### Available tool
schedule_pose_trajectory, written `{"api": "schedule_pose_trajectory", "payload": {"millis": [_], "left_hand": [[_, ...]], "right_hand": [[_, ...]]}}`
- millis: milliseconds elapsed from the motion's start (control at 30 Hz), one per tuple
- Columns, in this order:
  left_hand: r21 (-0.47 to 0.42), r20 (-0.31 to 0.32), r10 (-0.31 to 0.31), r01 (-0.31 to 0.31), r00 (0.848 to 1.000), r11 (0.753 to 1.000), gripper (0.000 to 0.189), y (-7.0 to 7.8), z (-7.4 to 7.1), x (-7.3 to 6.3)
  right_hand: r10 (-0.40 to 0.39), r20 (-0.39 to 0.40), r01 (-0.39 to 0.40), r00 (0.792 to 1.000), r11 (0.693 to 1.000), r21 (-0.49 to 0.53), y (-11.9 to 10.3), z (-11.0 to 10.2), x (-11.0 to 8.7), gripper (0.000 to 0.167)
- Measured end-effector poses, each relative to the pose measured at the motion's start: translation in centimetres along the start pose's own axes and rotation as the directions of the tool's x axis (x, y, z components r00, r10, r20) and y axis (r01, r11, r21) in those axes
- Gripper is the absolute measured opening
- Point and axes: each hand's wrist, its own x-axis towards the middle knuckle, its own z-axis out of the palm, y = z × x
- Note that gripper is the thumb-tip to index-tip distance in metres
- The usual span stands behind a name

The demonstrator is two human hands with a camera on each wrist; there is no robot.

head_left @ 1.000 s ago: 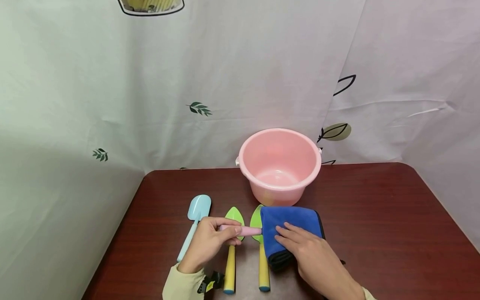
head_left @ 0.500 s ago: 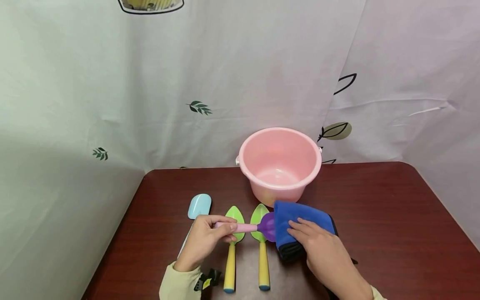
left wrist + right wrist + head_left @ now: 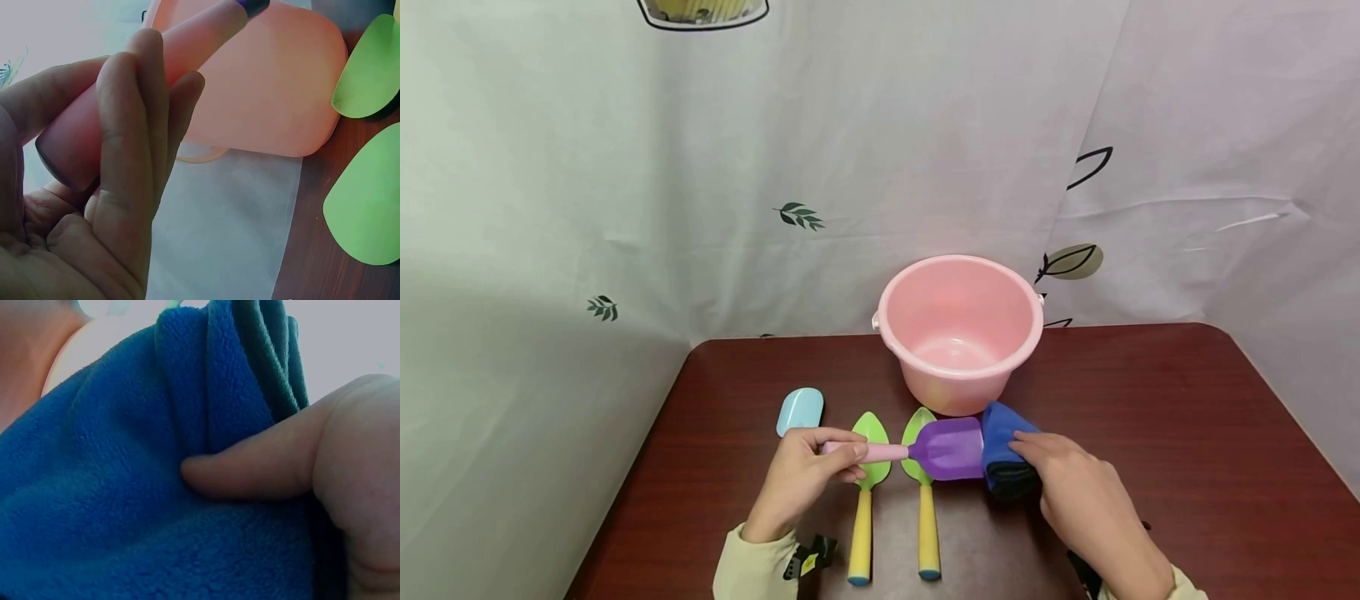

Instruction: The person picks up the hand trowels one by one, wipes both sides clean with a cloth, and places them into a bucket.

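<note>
A toy shovel with a purple blade and a pink handle lies level above the table in the head view. My left hand grips its pink handle, fingers curled round it in the left wrist view. At the blade's right end is a folded blue cloth with dark edging. My right hand pinches this cloth, the thumb pressing into its plush face in the right wrist view. The cloth hides the blade's tip. Beneath the shovel lie two green trowels with yellow handles, the left trowel and the right trowel.
A pink bucket stands behind the trowels near the back of the dark red table. To the left lies a light blue shovel, its handle hidden behind my left hand. Pale patterned cloth hangs at the back and sides.
My right hand has slid the cloth rightward along the shovel, uncovering the purple blade. The cloth looks narrower and more bunched. My left hand has shifted slightly left with the handle.
</note>
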Motion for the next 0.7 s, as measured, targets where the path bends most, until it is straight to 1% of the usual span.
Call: {"api": "schedule_pose_trajectory", "payload": {"millis": [167, 333, 533, 700], "left_hand": [[-0.033, 0.001, -0.009, 0.009, 1.000, 0.999, 0.028, 0.06, -0.12, -0.02], [-0.040, -0.003, -0.002, 0.002, 1.000, 0.999, 0.027, 0.04, 0.11, -0.02], [-0.050, 0.017, 0.007, -0.006, 1.000, 0.999, 0.026, -0.03, 0.36, -0.03], [-0.051, 0.035, 0.024, -0.022, 0.999, 0.998, 0.025, -0.04, 0.48, -0.01]], "right_hand": [[0.028, -0.103, -0.027, 0.994, 1.000, 0.013, 0.64, -0.14, -0.05, 0.051], [0.021, -0.210, -0.014, 0.978, 0.999, 0.035, 0.90, -0.06, -0.05, 0.052], [0.016, -0.272, -0.004, 0.962, 0.999, 0.043, 0.91, 0.08, -0.08, 0.054], [0.018, -0.301, -0.001, 0.954, 0.998, 0.055, 0.93, 0.15, -0.14, 0.057]]}}
